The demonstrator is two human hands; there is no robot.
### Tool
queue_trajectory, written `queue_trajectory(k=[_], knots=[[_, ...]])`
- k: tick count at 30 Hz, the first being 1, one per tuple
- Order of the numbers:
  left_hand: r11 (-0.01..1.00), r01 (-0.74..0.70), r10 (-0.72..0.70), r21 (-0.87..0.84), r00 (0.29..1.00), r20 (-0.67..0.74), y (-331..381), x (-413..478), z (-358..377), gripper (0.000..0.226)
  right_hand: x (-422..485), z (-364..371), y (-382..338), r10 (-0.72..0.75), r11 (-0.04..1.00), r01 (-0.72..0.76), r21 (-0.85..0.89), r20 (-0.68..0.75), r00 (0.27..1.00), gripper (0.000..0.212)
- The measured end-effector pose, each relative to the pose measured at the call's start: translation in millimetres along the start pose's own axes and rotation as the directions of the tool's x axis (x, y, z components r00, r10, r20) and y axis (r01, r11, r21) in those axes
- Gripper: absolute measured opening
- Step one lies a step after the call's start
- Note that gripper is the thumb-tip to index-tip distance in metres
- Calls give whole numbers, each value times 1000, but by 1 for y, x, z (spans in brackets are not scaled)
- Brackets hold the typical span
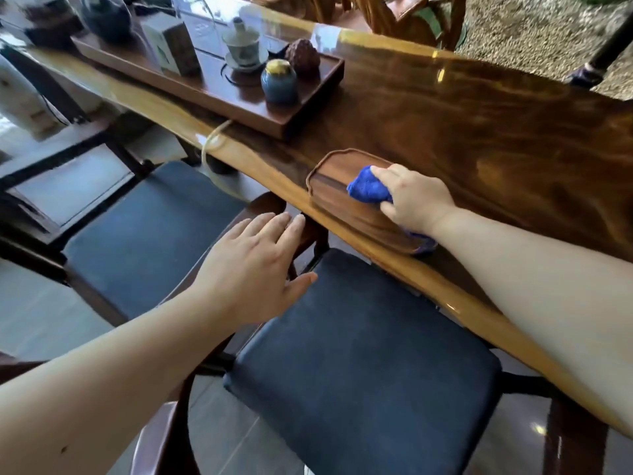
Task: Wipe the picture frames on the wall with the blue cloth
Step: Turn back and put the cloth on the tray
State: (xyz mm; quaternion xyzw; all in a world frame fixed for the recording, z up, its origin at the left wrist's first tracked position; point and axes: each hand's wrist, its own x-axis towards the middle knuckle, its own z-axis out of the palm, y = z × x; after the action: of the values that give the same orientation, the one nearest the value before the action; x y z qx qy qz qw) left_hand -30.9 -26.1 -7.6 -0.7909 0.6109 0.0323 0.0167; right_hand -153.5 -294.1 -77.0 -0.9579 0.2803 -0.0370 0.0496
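Observation:
The blue cloth (366,187) is bunched up on a small wooden tray (329,186) near the front edge of a glossy wooden table (479,132). My right hand (416,197) is closed over the cloth, pressing it on the tray; a corner of the cloth shows under my wrist. My left hand (255,265) hovers flat with fingers spread above a chair's wooden back rail, holding nothing. No picture frames or wall are in view.
A long dark tea tray (294,114) at the back left carries a blue jar (279,82), a lidded cup (241,44), a box (171,46) and a brown ornament (303,58). Two chairs with dark cushions (363,368) stand along the table's front edge.

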Motion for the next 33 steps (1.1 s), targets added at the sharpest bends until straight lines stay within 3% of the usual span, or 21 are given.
queue_trajectory(k=[4, 8, 14, 19, 24, 29, 33], knots=[[1000, -22, 23, 6, 1000, -15, -7, 21, 13, 80, 20, 14, 3, 3, 1000, -3, 27, -12, 1000, 59], [999, -40, 40, 15, 999, -6, -14, 49, 32, 82, 24, 35, 5, -35, 996, 28, 89, 84, 996, 66], [995, -100, 100, 15, 995, -8, -17, 97, 56, 79, -5, 38, 28, -46, 991, 44, 129, 6, 999, 87], [984, -177, 177, 8, 984, -4, -7, 152, 73, 71, -30, 34, 46, -29, 993, 30, 112, -7, 1000, 76], [965, -228, 233, -129, 972, 25, 1, 189, 89, 66, -25, 36, 44, -83, 984, 91, 153, -58, 995, 59], [974, -224, 224, -22, 974, 15, -6, 189, 100, 65, -23, 30, 47, -171, 985, 172, 16, -79, 982, 57], [980, -186, 181, 66, 981, 70, -4, 182, 99, 78, -30, 30, 48, -131, 991, 131, -35, 2, 991, 61]])
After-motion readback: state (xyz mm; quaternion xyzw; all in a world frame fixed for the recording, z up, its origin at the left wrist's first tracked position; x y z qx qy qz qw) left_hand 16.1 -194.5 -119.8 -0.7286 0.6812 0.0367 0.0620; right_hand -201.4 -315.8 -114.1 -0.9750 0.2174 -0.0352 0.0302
